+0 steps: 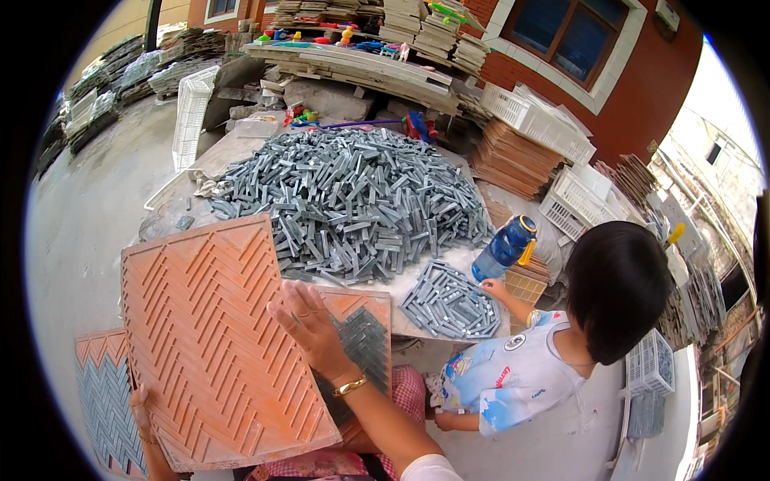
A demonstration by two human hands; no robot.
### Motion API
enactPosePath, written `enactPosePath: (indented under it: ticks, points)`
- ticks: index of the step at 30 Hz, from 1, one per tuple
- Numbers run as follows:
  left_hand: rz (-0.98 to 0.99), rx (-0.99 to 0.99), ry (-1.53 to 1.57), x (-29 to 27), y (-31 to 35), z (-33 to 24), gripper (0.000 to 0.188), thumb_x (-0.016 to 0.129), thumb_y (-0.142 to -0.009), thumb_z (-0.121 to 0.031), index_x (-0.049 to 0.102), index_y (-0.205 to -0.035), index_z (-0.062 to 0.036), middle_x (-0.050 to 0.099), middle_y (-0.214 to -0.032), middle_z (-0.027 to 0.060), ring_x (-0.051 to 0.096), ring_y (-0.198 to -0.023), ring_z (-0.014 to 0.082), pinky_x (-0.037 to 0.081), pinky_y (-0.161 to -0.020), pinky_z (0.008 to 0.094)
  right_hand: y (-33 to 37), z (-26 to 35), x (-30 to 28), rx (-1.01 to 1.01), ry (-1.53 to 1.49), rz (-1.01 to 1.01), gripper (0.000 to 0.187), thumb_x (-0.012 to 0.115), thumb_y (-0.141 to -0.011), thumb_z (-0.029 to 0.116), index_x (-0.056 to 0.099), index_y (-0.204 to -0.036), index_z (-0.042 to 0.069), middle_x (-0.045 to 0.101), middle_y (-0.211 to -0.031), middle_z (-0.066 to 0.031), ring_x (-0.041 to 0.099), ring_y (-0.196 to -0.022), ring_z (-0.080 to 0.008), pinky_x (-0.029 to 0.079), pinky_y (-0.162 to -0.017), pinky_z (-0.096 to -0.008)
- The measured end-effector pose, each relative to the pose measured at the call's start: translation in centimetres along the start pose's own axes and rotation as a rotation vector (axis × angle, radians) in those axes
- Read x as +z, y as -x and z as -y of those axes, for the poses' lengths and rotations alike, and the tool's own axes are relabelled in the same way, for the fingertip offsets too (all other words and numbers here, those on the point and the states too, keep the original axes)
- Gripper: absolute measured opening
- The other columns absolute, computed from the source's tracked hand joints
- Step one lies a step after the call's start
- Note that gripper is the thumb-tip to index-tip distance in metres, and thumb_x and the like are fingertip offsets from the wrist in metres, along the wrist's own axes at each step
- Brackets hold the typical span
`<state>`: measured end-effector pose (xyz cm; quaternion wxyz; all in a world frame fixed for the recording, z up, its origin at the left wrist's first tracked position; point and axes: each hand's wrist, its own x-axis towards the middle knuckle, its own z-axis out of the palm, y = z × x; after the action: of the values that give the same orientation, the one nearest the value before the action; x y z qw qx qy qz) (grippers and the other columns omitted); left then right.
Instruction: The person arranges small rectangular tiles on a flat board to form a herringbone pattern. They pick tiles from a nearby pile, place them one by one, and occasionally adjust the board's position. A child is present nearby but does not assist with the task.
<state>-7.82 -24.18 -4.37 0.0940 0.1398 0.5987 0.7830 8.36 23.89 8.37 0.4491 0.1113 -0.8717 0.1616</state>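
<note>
Tilted in front of me is an orange tray (216, 337) with raised ridges in a herringbone pattern and no strips in its grooves. My left hand (140, 413) is closed on its lower left edge, with part of the hand hidden behind it. At the right edge, my right hand (313, 325) has its fingers stretched out, close against the tray. Partly hidden behind my right forearm is a second orange tray (353, 302), part-filled with dark grey stone strips (365, 341). A third tray (88, 349), at lower left, holds blue-grey strips in the same pattern.
A large heap of grey stone strips (361, 192) covers the table beyond the tray. On the right, a child (513, 361) reaches toward a smaller strip pile (451, 301) beside a blue bottle (505, 247). White crates (537, 120) and stacked slabs (353, 68) stand farther back.
</note>
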Motion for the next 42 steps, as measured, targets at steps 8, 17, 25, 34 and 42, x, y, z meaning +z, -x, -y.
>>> enactPosePath:
  ticks: [8, 17, 25, 34, 42]
  points:
    - [-0.345, -0.108, 0.500, 21.7, -2.3, -18.6, 0.070, 0.039, -0.090, -0.058, 0.026, -0.139, -0.0103, 0.036, -0.138, 0.0133, 0.038, -0.124, 0.0302, 0.033, -0.101, 0.0471, -6.2, 1.7, 0.4, -0.043, -0.283, -0.083, 0.025, 0.063, -0.078, 0.004, 0.062, -0.103, 0.000, 0.063, -0.110, -0.0154, 0.058, -0.111, -0.0313, 0.043, -0.101, -0.0424]
    - [0.032, 0.555, -0.634, 15.7, -11.5, -17.2, 0.062, 0.043, -0.096, -0.046, 0.034, -0.139, -0.0024, 0.047, -0.133, 0.0124, 0.045, -0.120, 0.0232, 0.033, -0.103, 0.0374, -15.4, 3.1, -9.3, 0.484, -0.534, -0.248, 0.025, 0.065, -0.089, 0.024, 0.056, -0.085, 0.001, 0.053, -0.064, -0.0025, 0.044, -0.055, -0.0080, 0.036, -0.050, -0.0232]
    - [0.230, 0.011, -0.321, 25.1, -0.8, -5.2, 0.044, 0.059, -0.091, -0.039, 0.058, -0.100, 0.0043, 0.059, -0.084, 0.0017, 0.053, -0.074, 0.0066, 0.043, -0.063, 0.0221, 5.1, 2.2, -10.2, 0.966, -0.075, -0.023, 0.030, 0.052, -0.094, 0.022, 0.048, -0.076, -0.002, 0.044, -0.061, -0.0124, 0.040, -0.056, -0.0150, 0.037, -0.053, -0.0329]
    - [0.278, -0.431, -0.252, 26.3, 2.6, -0.4, 0.026, 0.061, -0.089, -0.020, 0.063, -0.090, 0.0062, 0.061, -0.077, 0.0006, 0.053, -0.065, 0.0065, 0.044, -0.057, 0.0237, 15.8, 4.3, -9.4, 1.342, 0.025, 0.141, 0.037, 0.049, -0.090, 0.034, 0.058, -0.082, -0.001, 0.059, -0.077, -0.0241, 0.058, -0.075, -0.0417, 0.044, -0.064, -0.0464]
    - [0.283, -0.343, -0.438, 26.8, -0.6, 2.3, 0.027, 0.061, -0.086, -0.020, 0.062, -0.086, 0.0069, 0.062, -0.071, 0.0031, 0.054, -0.063, 0.0079, 0.045, -0.055, 0.0270, 15.8, 0.5, -8.3, 1.341, 0.151, 0.251, 0.039, 0.048, -0.090, 0.035, 0.059, -0.078, 0.000, 0.060, -0.079, -0.0242, 0.058, -0.078, -0.0425, 0.045, -0.067, -0.0485]
